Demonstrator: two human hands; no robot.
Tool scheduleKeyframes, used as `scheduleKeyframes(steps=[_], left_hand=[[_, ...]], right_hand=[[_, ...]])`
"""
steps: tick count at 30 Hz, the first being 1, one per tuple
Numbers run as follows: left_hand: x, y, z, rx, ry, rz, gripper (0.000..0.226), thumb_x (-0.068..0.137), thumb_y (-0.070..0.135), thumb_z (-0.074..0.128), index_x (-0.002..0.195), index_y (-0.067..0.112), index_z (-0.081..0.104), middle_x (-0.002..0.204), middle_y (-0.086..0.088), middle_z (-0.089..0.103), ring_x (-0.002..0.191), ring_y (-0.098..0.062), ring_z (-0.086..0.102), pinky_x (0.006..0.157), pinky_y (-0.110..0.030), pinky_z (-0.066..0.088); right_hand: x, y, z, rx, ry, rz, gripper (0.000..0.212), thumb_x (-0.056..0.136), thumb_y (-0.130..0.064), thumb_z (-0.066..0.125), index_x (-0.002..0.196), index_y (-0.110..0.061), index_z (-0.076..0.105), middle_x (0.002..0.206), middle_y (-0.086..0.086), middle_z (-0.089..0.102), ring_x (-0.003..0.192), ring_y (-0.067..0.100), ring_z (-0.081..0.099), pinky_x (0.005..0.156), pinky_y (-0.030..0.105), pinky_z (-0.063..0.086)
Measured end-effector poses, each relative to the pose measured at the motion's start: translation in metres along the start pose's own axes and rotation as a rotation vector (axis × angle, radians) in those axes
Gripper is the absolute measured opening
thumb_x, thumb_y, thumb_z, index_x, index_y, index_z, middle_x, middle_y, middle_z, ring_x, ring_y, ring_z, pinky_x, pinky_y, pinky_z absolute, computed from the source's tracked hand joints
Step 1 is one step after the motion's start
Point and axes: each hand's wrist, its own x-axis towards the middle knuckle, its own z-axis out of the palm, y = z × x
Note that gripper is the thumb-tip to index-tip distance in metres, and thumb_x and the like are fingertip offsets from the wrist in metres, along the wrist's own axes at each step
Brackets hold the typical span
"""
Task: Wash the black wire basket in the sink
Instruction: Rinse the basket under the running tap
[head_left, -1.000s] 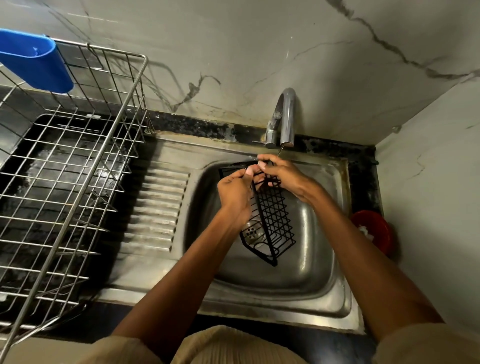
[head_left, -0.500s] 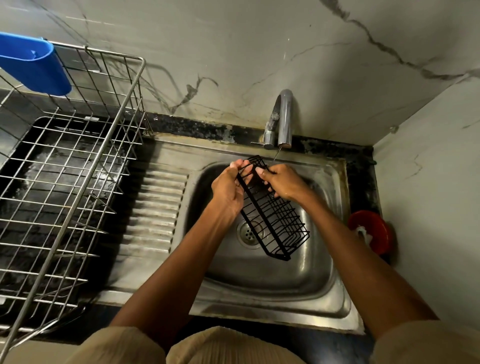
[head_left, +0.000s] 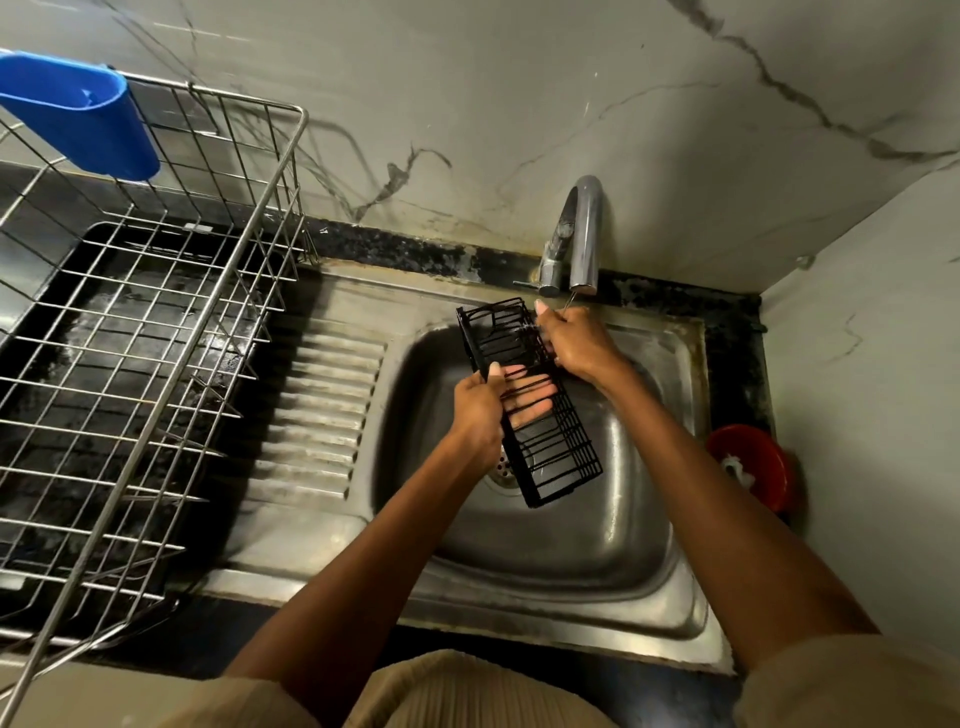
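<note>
A long black wire basket (head_left: 558, 447) hangs tilted over the steel sink (head_left: 561, 545), its open side facing up and its far end under the tap (head_left: 584, 234). A thin stream of water runs from the spout onto that far end. My left hand (head_left: 483, 410) grips the basket's left rim with the thumb on top and the fingers showing through the wires underneath. My right hand (head_left: 576, 343) grips the right rim near the far end, just below the spout.
A steel dish rack (head_left: 156, 364) with a blue plastic cup (head_left: 88, 114) hooked on its back stands on a black tray at the left. The ribbed drainboard (head_left: 317, 415) lies between rack and bowl. A red bowl (head_left: 753, 467) sits in the right corner.
The basket has been turned from edge-on to open side up. Its far end has moved left under the tap. My left hand has slid down the left rim toward me.
</note>
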Motion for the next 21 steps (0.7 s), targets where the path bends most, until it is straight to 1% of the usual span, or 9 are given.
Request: scheduleKeyframes(steps=[1, 2, 3, 5, 8, 11, 14, 18, 21], left_hand=[[-0.001, 0.001, -0.002, -0.008, 0.002, -0.008, 0.037, 0.111, 0.022, 0.03, 0.113, -0.005, 0.056, 0.103, -0.029, 0.071, 0.09, -0.038, 0.074, 0.07, -0.042, 0.063], [-0.002, 0.001, -0.003, -0.018, -0.004, -0.015, 0.036, 0.111, 0.021, 0.03, 0.112, -0.005, 0.056, 0.103, -0.029, 0.071, 0.091, -0.039, 0.073, 0.072, -0.043, 0.063], [-0.003, 0.0, -0.004, -0.026, -0.011, -0.019, 0.035, 0.111, 0.019, 0.029, 0.112, -0.004, 0.055, 0.103, -0.028, 0.071, 0.091, -0.039, 0.073, 0.073, -0.044, 0.063], [-0.005, -0.002, -0.007, -0.05, -0.025, -0.019, 0.035, 0.111, 0.017, 0.029, 0.112, -0.005, 0.055, 0.102, -0.028, 0.071, 0.089, -0.038, 0.074, 0.074, -0.044, 0.063], [-0.005, -0.004, -0.012, -0.08, -0.043, -0.03, 0.038, 0.111, 0.014, 0.026, 0.121, -0.01, 0.053, 0.107, -0.03, 0.071, 0.092, -0.039, 0.074, 0.072, -0.043, 0.063], [-0.005, -0.007, -0.014, -0.067, -0.064, -0.032, 0.039, 0.111, 0.015, 0.025, 0.123, -0.009, 0.053, 0.108, -0.028, 0.072, 0.096, -0.038, 0.074, 0.079, -0.045, 0.062], [-0.005, -0.007, -0.01, -0.095, -0.073, -0.032, 0.037, 0.111, 0.018, 0.027, 0.119, -0.006, 0.054, 0.112, -0.029, 0.069, 0.1, -0.038, 0.072, 0.084, -0.047, 0.061], [-0.003, -0.003, -0.005, -0.135, -0.053, -0.036, 0.029, 0.107, 0.003, 0.027, 0.117, -0.005, 0.053, 0.119, -0.03, 0.066, 0.108, -0.039, 0.069, 0.087, -0.046, 0.059], [-0.001, -0.001, -0.003, -0.152, -0.068, -0.033, 0.028, 0.106, -0.001, 0.026, 0.119, -0.001, 0.051, 0.119, -0.025, 0.067, 0.116, -0.038, 0.066, 0.091, -0.042, 0.057]], right_hand=[[0.002, -0.002, -0.001, 0.08, -0.027, 0.008, 0.056, 0.103, -0.05, 0.04, 0.096, -0.003, 0.069, 0.092, 0.013, 0.072, 0.086, 0.028, 0.068, 0.081, 0.046, 0.057], [0.001, -0.008, -0.003, 0.169, -0.066, 0.02, 0.053, 0.105, -0.046, 0.039, 0.107, -0.002, 0.069, 0.105, 0.017, 0.072, 0.098, 0.03, 0.069, 0.087, 0.046, 0.056], [0.0, -0.013, -0.004, 0.249, -0.101, 0.033, 0.048, 0.106, -0.04, 0.039, 0.114, -0.001, 0.066, 0.114, 0.02, 0.069, 0.106, 0.03, 0.067, 0.089, 0.042, 0.056], [-0.001, -0.02, -0.006, 0.321, -0.16, 0.045, 0.039, 0.107, -0.03, 0.042, 0.121, 0.0, 0.063, 0.123, 0.023, 0.066, 0.114, 0.03, 0.064, 0.095, 0.04, 0.053], [0.0, -0.021, -0.007, 0.346, -0.183, 0.039, 0.025, 0.103, -0.009, 0.047, 0.118, 0.0, 0.064, 0.127, 0.025, 0.063, 0.121, 0.033, 0.061, 0.101, 0.039, 0.052], [0.005, -0.022, -0.005, 0.382, -0.163, 0.062, 0.03, 0.099, 0.003, 0.045, 0.122, 0.0, 0.062, 0.129, 0.023, 0.063, 0.123, 0.03, 0.059, 0.103, 0.036, 0.05], [0.006, -0.024, -0.008, 0.387, -0.201, 0.06, 0.034, 0.097, 0.006, 0.043, 0.124, -0.004, 0.062, 0.129, 0.017, 0.063, 0.123, 0.025, 0.06, 0.099, 0.03, 0.052], [0.001, -0.026, -0.017, 0.371, -0.251, 0.071, 0.039, 0.094, 0.012, 0.039, 0.117, -0.007, 0.065, 0.122, 0.014, 0.066, 0.114, 0.02, 0.064, 0.091, 0.026, 0.055], [-0.008, -0.029, -0.025, 0.327, -0.279, 0.061, 0.039, 0.094, 0.013, 0.039, 0.118, -0.003, 0.065, 0.119, 0.013, 0.068, 0.11, 0.02, 0.066, 0.09, 0.027, 0.057]])
